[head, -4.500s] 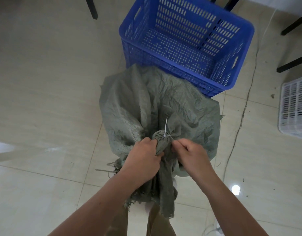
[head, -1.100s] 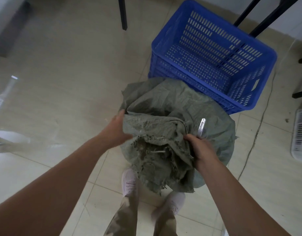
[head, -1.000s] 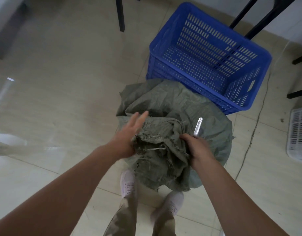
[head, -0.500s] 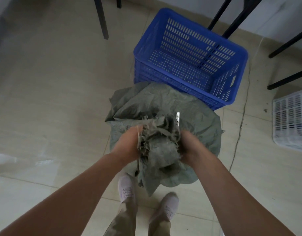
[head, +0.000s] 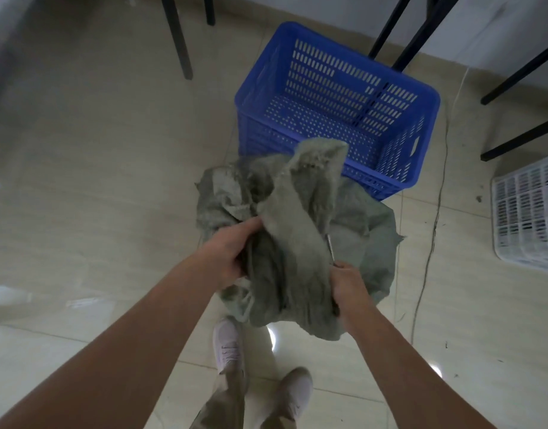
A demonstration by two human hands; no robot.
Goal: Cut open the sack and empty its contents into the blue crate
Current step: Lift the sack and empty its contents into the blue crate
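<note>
Woven grey-green fabric filled the middle of the view: the sack (head: 300, 243) stood on the tiled floor (head: 96, 181) directly in front of you, its far side touching the near wall of the blue crate (head: 334, 97). Your left hand (head: 232, 252) was closed on a bunch of the fabric at the sack's left side, fingers curled into the folds. Your right hand (head: 350, 283) was clenched on the fabric at the sack's right side, and a thin metallic blade (head: 330, 247) stuck up from that fist, lying against the cloth; whether it was a knife or another cutter could not be told. A loose flap of the sack rose between your hands, with its tip overlapping the crate's near rim in the picture. No contents were visible through the folds. The crate's perforated floor showed bare blue plastic where visible. Your two pale shoes (head: 228, 345) were planted on the floor just beneath the sack. Black bench legs (head: 180, 41) stood behind and beside the crate, a thin cable (head: 433, 230) ran along the floor at the right, and a white slotted basket (head: 529, 212) sat at the right edge, well apart from the sack.
</note>
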